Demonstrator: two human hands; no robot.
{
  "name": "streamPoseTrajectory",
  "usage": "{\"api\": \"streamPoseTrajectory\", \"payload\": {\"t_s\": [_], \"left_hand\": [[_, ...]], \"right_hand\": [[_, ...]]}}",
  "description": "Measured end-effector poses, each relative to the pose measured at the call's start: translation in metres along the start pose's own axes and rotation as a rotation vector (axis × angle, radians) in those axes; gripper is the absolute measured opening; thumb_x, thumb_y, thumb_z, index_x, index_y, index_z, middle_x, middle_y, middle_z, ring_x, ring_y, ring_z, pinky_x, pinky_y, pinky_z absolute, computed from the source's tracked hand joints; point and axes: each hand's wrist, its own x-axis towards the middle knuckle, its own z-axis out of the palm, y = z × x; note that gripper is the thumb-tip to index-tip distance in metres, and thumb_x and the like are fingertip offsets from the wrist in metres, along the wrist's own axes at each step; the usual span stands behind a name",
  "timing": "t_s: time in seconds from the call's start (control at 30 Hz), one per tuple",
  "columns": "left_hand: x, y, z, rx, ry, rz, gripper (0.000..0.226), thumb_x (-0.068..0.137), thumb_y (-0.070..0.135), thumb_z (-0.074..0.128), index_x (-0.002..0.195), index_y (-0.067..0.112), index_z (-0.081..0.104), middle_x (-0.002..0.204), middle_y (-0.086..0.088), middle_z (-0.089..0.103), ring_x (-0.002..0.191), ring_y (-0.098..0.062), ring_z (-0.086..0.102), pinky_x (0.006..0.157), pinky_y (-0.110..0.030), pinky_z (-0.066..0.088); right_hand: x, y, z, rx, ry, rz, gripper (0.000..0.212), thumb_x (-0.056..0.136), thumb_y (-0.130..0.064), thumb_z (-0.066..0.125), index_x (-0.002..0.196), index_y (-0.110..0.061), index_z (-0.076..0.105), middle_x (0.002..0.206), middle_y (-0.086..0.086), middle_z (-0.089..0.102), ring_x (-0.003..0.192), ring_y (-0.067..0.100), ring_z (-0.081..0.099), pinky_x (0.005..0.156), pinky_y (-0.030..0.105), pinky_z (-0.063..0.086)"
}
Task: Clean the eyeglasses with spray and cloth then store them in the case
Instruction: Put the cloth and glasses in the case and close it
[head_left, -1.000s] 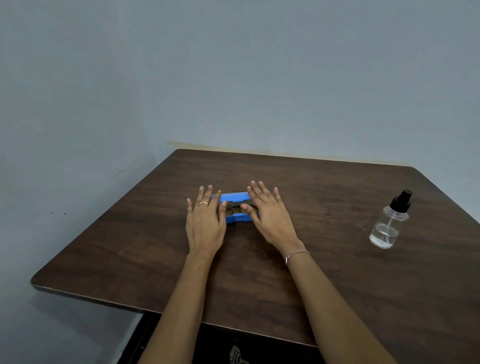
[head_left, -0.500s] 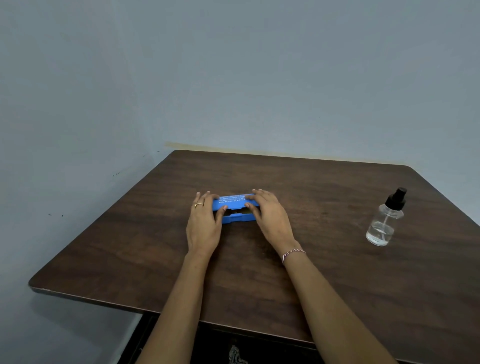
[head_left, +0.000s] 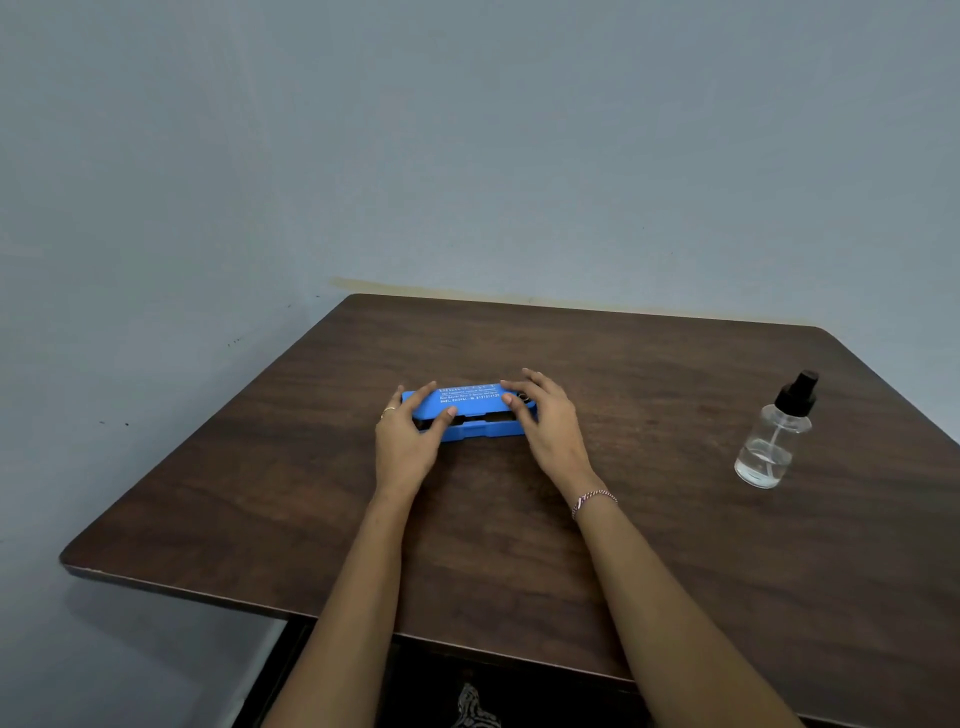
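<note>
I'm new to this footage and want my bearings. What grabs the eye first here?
A bright blue case lies at centre, lid slightly ajar, the left hand and right hand gripping its two ends. A clear spray bottle with a black top stands upright near the right edge of the dark wooden table.

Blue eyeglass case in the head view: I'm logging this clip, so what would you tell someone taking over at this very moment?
Left hand: grips the left end of the blue eyeglass case, fingers over the lid, thumb at the front.
Right hand: grips the right end.
Case: on the table, lid ajar; something dark shows in the gap, and I cannot tell if it is the eyeglasses.
Spray bottle: upright at the table's right, apart, untouched. No cloth in view.
Done: cannot tell whether cleaning happened.
Left: probably check the contents, then press the lid shut.
</note>
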Motion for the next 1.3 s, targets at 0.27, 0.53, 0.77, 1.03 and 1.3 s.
{"api": "streamPoseTrajectory", "payload": {"t_s": [0.27,0.53,0.77,1.03,1.3], "left_hand": [[0.0025,-0.0014,-0.0023,-0.015,-0.001,-0.049,0.053,0.073,0.030,0.078,0.123,0.028,0.062,0.145,-0.015,0.042,0.137,-0.017,0.036,0.106,-0.028,0.034],[0.0042,-0.0027,-0.0026,-0.013,0.002,-0.068,0.055,0.069,0.029,0.081,0.121,0.027,0.063,0.142,-0.015,0.046,0.133,-0.017,0.041,0.102,-0.025,0.037],[0.0040,-0.0017,-0.0024,-0.005,0.001,-0.083,0.056,0.069,0.028,0.081,0.122,0.027,0.062,0.141,-0.015,0.048,0.130,-0.019,0.044,0.102,-0.026,0.037],[0.0011,0.0008,-0.0034,0.007,0.008,-0.081,0.056,0.070,0.028,0.081,0.123,0.026,0.062,0.137,-0.014,0.052,0.124,-0.019,0.050,0.100,-0.025,0.039],[-0.0007,0.0038,-0.0041,0.011,0.010,-0.086,0.056,0.071,0.028,0.080,0.123,0.025,0.061,0.135,-0.012,0.054,0.122,-0.018,0.051,0.099,-0.025,0.039]], "right_hand": [[0.0027,0.0016,-0.0010,0.097,-0.026,0.124,0.050,0.088,-0.024,0.063,0.135,-0.019,0.049,0.149,0.003,0.036,0.137,0.017,0.032,0.110,0.027,0.026],[0.0048,0.0017,-0.0017,0.066,-0.054,0.179,0.059,0.087,-0.025,0.064,0.140,-0.011,0.041,0.150,0.003,0.034,0.139,0.017,0.029,0.112,0.030,0.024],[0.0044,0.0002,-0.0032,0.061,-0.056,0.193,0.059,0.087,-0.023,0.065,0.140,-0.011,0.042,0.150,0.004,0.033,0.139,0.018,0.028,0.114,0.032,0.023],[0.0037,-0.0008,-0.0031,0.056,-0.051,0.199,0.059,0.085,-0.024,0.067,0.139,-0.012,0.044,0.149,0.006,0.035,0.138,0.018,0.030,0.112,0.030,0.023],[0.0030,-0.0043,-0.0048,0.052,-0.057,0.220,0.060,0.085,-0.023,0.068,0.139,-0.012,0.044,0.149,0.006,0.035,0.139,0.020,0.029,0.114,0.035,0.024]]}}
